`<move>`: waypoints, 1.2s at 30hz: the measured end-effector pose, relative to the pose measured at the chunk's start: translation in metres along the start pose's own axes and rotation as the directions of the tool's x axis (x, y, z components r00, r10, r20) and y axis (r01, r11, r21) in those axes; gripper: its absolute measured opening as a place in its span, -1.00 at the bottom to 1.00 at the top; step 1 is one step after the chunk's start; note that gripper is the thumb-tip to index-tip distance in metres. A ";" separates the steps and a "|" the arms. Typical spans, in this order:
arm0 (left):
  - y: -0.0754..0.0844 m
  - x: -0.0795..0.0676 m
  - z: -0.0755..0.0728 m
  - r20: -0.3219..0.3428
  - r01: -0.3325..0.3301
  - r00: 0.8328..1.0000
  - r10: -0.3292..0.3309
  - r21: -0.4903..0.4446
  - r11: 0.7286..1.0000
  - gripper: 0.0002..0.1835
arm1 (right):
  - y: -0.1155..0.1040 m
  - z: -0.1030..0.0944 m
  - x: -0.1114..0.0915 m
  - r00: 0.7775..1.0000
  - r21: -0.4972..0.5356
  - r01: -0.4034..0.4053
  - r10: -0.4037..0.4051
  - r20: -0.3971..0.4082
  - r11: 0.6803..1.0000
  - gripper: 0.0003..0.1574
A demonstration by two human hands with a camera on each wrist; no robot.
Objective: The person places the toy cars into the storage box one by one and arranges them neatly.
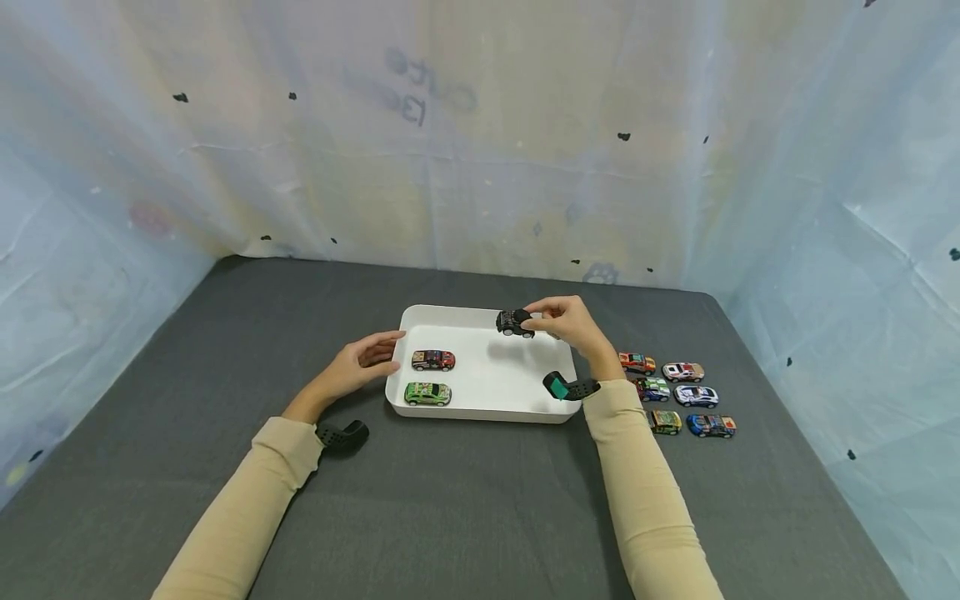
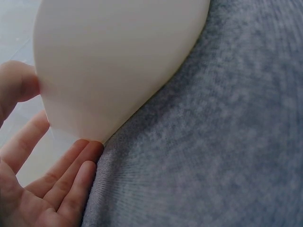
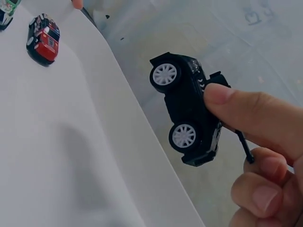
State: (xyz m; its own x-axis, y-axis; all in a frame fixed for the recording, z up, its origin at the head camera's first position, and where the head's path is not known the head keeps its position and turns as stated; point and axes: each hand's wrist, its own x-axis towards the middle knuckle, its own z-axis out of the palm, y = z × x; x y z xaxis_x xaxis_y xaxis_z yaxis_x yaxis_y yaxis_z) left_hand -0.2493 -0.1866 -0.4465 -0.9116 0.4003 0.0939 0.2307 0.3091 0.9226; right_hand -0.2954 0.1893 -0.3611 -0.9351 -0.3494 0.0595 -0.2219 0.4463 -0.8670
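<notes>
Right hand (image 1: 566, 323) pinches a black toy car (image 1: 512, 322) between thumb and fingers, holding it above the far right part of a white tray (image 1: 480, 414); the car's shadow falls on the tray floor, so it is not set down yet. Its white wheel hubs (image 3: 165, 74) show plainly in the right wrist view. At the tray's left end, the left hand (image 1: 358, 364) has its fingers extended and touching the outside of the wall, apparently steadying it.

Two cars stand in the tray near its left end: a red-and-black car (image 1: 433, 360) and, nearer the person, a green car (image 1: 427, 393). On the grey surface (image 1: 450, 500) to the right of the tray, six more cars are visible in two columns: an orange-red car (image 1: 637, 362), a white-and-red car (image 1: 683, 372), a green-and-white car (image 1: 652, 389), a white-and-blue car (image 1: 696, 396), a green-and-orange car (image 1: 666, 422) and a blue car (image 1: 712, 426). The right sleeve (image 1: 637, 467) could hide others.

If the work is loading the tray, it looks to be in its early part: two cars placed, a third in hand, at least six outside.
</notes>
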 end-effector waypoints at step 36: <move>-0.001 0.002 0.001 -0.011 -0.004 1.000 0.004 0.002 1.000 -0.34 | 0.001 0.074 0.056 0.996 0.034 -0.067 0.066 0.053 0.997 -0.57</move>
State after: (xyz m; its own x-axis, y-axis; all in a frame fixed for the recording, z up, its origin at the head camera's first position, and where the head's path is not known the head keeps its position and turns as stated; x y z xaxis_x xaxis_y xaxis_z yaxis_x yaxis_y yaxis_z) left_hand -0.2511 -0.1852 -0.4471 -0.9144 0.3919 0.1016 0.2349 0.3091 0.9216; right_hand -0.3274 0.1096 -0.3954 -0.9317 -0.3625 -0.0238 -0.1488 0.4406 -0.8853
